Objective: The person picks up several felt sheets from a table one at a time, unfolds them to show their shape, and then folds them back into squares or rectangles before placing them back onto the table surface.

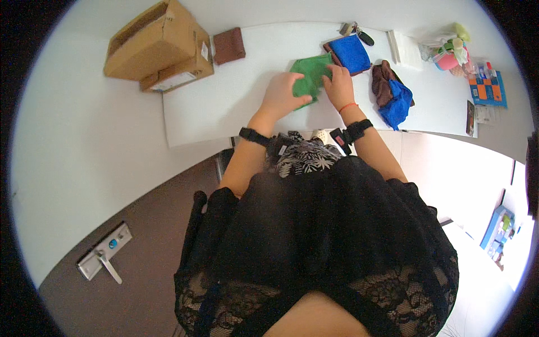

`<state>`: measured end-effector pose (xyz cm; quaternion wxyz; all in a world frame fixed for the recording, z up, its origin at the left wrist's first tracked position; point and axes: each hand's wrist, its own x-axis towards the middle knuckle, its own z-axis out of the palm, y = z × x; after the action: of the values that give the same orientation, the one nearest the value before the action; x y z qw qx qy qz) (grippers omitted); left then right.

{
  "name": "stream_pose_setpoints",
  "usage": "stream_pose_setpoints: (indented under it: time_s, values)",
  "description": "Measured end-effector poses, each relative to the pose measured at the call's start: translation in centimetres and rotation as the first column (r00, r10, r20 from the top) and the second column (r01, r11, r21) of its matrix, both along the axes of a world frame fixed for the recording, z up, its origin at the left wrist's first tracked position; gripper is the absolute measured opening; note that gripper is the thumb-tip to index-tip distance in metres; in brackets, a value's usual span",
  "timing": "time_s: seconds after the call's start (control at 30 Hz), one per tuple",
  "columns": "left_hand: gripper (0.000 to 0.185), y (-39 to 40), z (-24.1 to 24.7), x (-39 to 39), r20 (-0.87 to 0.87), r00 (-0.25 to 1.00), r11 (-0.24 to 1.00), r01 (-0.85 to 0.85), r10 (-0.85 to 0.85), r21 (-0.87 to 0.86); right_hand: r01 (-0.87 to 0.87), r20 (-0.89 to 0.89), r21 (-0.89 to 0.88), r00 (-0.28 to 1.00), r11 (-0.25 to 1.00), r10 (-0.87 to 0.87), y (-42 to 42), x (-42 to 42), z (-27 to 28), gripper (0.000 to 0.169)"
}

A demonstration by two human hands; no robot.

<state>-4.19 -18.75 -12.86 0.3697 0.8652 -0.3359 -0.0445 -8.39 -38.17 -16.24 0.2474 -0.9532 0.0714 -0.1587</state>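
A green cloth [310, 71], folded to a small piece, lies on the white table [202, 109] in front of me. My left hand [284, 93] is at its left side, thumb and forefinger spread apart over the cloth. Along the right edge, my right hand [339, 85] has its fingertips at the fabric; blur hides whether they pinch it. Just beyond that hand sits a folded blue cloth [349, 52] on top of a brown one. Crumpled brown cloth [382, 84] and blue cloth [396, 103] lie in a heap to the right.
Cardboard boxes [147, 48] stand at the back left, beside a folded brown cloth [229, 45]. Keys with a black fob [365, 38] lie at the back edge. White tissues [404, 48], wrapped flowers [452, 52] and an orange-blue packet [488, 90] are toward the right.
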Motion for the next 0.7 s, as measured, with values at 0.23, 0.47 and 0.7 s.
stream_pose_setpoints:
  time_s: [0.23, 0.47, 0.7]
  values:
    - [0.024, 4.0, -2.8, 1.6, -0.161, 0.964, 0.976, -0.217, 0.214, 0.0, -0.099, -0.249, 0.175, 0.958, 0.98, 0.142, 0.8, 0.2, -0.8, 0.046]
    - [0.018, 9.9, -3.8, 2.7, -0.063, 0.685, 0.647, -0.711, 0.726, -0.276, -0.14, -0.193, 0.045, 0.97, 0.989, 0.146, 2.9, -0.5, 2.2, 0.043]
    - [0.022, 7.3, -2.2, 1.6, 0.242, 0.882, 0.891, -0.439, 0.404, 0.116, -0.196, -0.157, -0.114, 0.972, 0.974, 0.177, 2.3, 1.3, 1.1, 0.022]
